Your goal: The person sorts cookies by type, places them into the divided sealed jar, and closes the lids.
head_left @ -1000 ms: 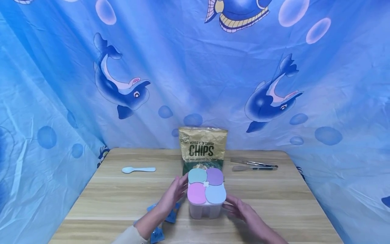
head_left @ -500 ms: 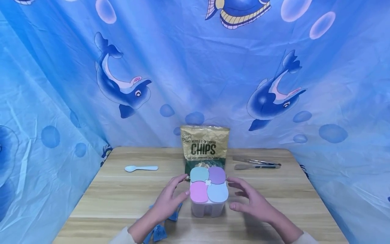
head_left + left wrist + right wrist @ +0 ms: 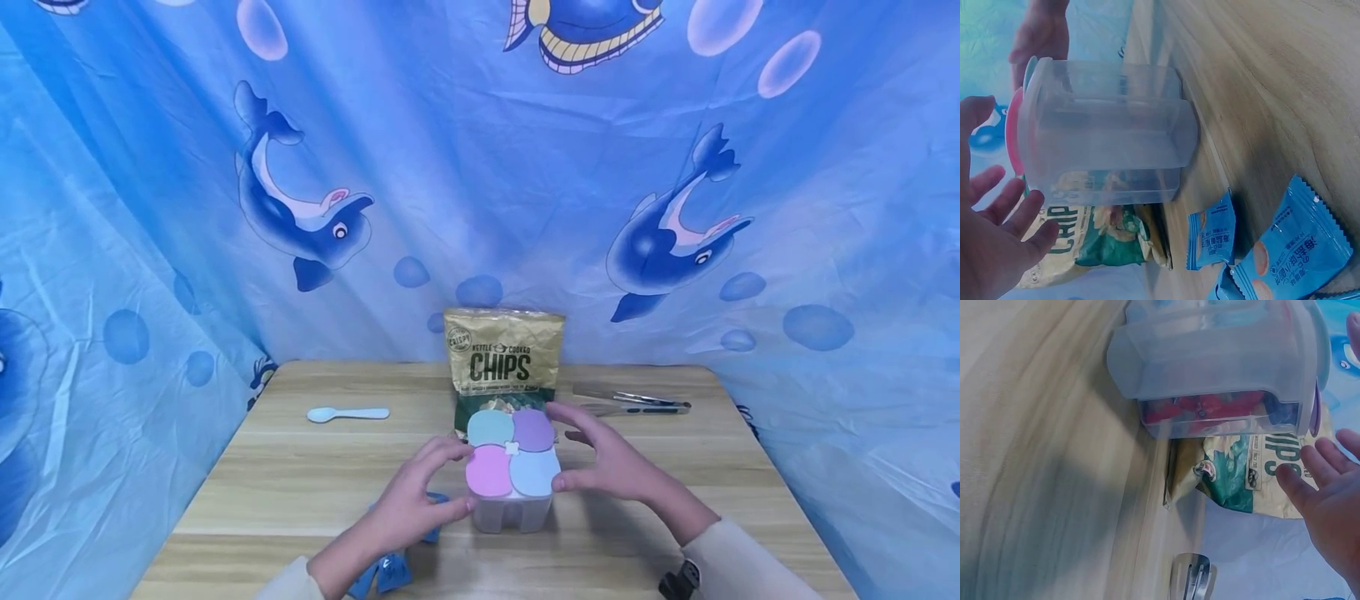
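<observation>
Clear plastic container (image 3: 510, 492) now flanked closer: right hand (image 3: 609, 462) rose to the lid (image 3: 512, 452) edge, left hand (image 3: 412, 498) alongside, both spread wide, gripping nothing yet.

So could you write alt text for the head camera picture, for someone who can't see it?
Two hands, the left hand and the right hand, flank a clear container topped by four pastel lids on a wooden table. Behind it stands a bag of chips, with a pale spoon to the left, tongs to the right, and a blue dolphin-print curtain behind.
</observation>
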{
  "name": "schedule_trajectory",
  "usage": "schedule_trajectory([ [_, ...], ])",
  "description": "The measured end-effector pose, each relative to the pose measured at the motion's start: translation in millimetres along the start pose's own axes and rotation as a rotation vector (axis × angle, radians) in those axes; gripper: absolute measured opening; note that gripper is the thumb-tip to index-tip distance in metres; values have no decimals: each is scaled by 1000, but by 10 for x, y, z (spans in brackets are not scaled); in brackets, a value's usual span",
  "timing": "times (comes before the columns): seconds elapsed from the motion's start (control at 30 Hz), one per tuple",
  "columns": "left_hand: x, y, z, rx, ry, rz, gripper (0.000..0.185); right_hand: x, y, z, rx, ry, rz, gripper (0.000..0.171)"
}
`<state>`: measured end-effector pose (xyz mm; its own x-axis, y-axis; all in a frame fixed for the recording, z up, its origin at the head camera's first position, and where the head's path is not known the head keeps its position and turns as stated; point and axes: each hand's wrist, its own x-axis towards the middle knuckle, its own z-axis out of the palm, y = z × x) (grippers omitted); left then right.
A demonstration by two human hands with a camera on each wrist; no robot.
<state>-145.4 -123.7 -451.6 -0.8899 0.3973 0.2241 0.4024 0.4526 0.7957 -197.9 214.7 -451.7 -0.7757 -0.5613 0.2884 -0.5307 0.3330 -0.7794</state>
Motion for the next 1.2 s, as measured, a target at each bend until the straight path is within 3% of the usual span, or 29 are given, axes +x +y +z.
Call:
schedule_trajectory([
  [0.4, 49, -13, 13, 9, -27, 25, 58, 86, 37, 29, 16, -40, 41, 104],
  [0.67, 90, -14, 24, 31, -14, 37, 52, 104, 13, 32, 57, -51, 45, 104],
  [0.83, 118, -11, 24, 40, 0, 57, 51, 111, 23, 21, 24, -57, 56, 106],
  [1.0, 141, -70, 36, 125, 29, 133, 51, 107, 22, 12, -29, -63, 90, 106],
  [1.2, 193, -198, 37, 259, 111, 358, 48, 123, 8, 23, 71, -80, 108, 104],
])
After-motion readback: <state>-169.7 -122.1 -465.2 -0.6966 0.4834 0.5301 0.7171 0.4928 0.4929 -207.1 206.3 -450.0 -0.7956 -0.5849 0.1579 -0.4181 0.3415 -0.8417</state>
